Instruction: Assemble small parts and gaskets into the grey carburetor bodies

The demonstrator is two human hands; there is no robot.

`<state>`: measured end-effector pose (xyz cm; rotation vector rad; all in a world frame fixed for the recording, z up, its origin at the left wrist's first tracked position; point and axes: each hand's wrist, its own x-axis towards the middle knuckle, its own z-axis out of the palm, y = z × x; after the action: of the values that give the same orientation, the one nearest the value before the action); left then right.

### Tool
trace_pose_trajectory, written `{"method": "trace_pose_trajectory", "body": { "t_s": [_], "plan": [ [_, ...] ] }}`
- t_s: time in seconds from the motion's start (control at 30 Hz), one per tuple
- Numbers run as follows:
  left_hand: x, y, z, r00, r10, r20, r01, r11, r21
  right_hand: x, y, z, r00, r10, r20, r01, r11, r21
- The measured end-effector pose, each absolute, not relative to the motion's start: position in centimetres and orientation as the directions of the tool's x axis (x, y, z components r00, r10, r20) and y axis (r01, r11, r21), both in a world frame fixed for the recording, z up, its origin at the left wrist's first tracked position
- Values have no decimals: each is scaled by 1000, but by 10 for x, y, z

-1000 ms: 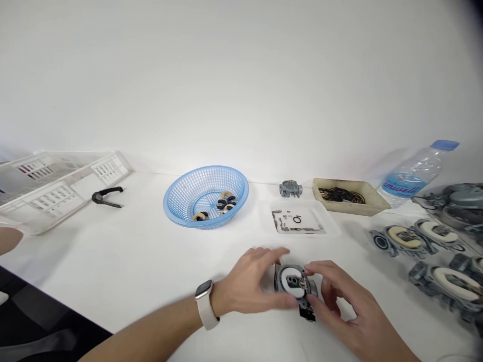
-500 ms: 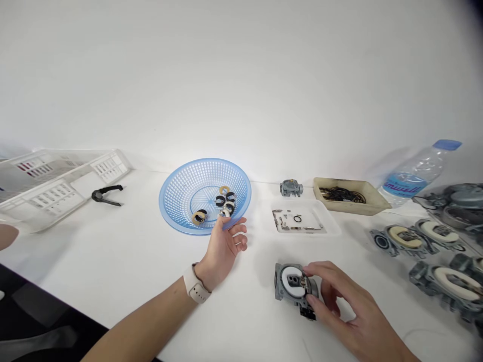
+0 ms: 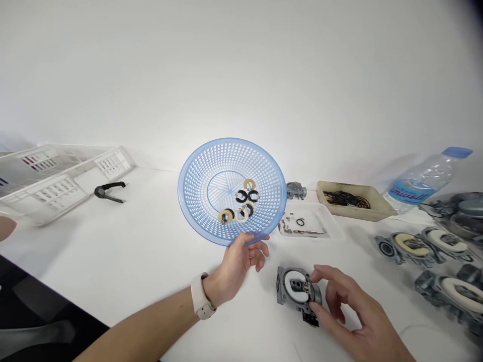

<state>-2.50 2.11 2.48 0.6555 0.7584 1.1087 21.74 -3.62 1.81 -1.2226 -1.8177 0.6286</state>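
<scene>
Several C-shaped parts [image 3: 221, 216] are lying beyond my left hand [image 3: 234, 266], which is gripping the blue basket [image 3: 204, 171]; my right hand [image 3: 350, 304] is pinching the carburetor [image 3: 296, 287].

On the blue label [image 3: 410, 192] of your bottle [image 3: 440, 170], you can make out purple lettering ending in "ell". Its first letters are too blurred for you to read surely.

We see a plain white wall [image 3: 226, 75] rising behind a white tabletop [image 3: 151, 241] that meets its foot. Soft light falls across the wall, brightest near its middle and dimmer toward the right, while we make out a dark area [image 3: 30, 306] beyond the tabletop's edge at lower left.
</scene>
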Motion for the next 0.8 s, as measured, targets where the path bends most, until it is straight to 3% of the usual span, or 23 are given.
{"method": "trace_pose_trajectory", "body": {
  "t_s": [0.23, 0.8],
  "plan": [
    [-26, 19, 27, 307, 939, -157, -520, 303, 798, 217, -37, 16, -159, 915, 371, 486, 399, -777],
    [-26, 16, 34, 372, 898, -234, -508, 408, 758, 213, -37, 16, -150, 928, 341, 463, 370, -805]
  ]
}}
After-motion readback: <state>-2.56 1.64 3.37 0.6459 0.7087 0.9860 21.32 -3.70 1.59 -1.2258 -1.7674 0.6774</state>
